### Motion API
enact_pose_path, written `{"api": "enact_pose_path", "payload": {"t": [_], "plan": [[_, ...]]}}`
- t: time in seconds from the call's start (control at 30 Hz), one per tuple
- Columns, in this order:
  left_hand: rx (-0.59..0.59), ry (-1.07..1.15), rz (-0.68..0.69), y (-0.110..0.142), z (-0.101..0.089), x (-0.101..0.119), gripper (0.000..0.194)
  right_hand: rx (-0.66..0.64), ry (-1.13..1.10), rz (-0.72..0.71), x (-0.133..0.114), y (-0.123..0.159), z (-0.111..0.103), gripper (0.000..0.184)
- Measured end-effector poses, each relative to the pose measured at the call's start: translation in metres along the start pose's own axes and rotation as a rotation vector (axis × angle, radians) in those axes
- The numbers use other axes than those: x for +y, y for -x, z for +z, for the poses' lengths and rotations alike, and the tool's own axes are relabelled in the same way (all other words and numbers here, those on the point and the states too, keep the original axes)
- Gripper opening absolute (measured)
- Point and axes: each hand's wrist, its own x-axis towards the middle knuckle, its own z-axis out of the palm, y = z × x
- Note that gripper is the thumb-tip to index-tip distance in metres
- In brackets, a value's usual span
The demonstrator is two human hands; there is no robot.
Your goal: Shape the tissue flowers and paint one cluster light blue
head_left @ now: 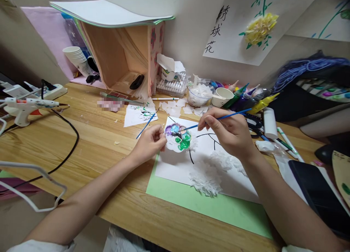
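My left hand (152, 142) is closed on the left rim of a flower-shaped paint palette (172, 145), whose wells hold purple, blue, black and green paint. Between the fingers of my right hand (225, 133) is a thin blue paintbrush (232, 113), its tip over the palette near the blue and black wells. Below the palette lies a white sheet (175, 166) with black branch lines, on top of green paper (229, 213). White ruffled paper flowers (206, 179) sit on the sheet, partly hidden by my right hand and forearm.
Another blue brush (147, 123) rests by a paint-stained paper (133, 115). A glue gun (24, 108) with a black cord stands at left. Behind are an open box (128, 55), a paper cup (222, 95) and paint bottles (240, 95). A dark phone (314, 193) lies at right.
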Motion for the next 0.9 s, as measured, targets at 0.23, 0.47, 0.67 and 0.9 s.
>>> {"api": "enact_pose_path", "payload": {"t": [0.23,0.47,0.67,0.9], "plan": [[0.001,-0.008,0.003,-0.0003,0.0001,-0.0015,0.017,-0.008,0.041,-0.052,-0.002,0.0004,0.0008,0.022],[0.005,-0.006,-0.002,-0.0005,-0.0001,0.0,0.018,-0.014,0.072,-0.078,-0.0025,-0.0002,0.0028,0.018],[0.005,-0.025,0.012,0.0003,0.0001,-0.0021,0.016,-0.071,0.023,-0.096,-0.0036,-0.0002,0.0042,0.017],[0.013,-0.038,0.013,0.0003,-0.0002,-0.0013,0.016,-0.029,0.034,-0.077,-0.0024,-0.0004,0.0035,0.018]]}}
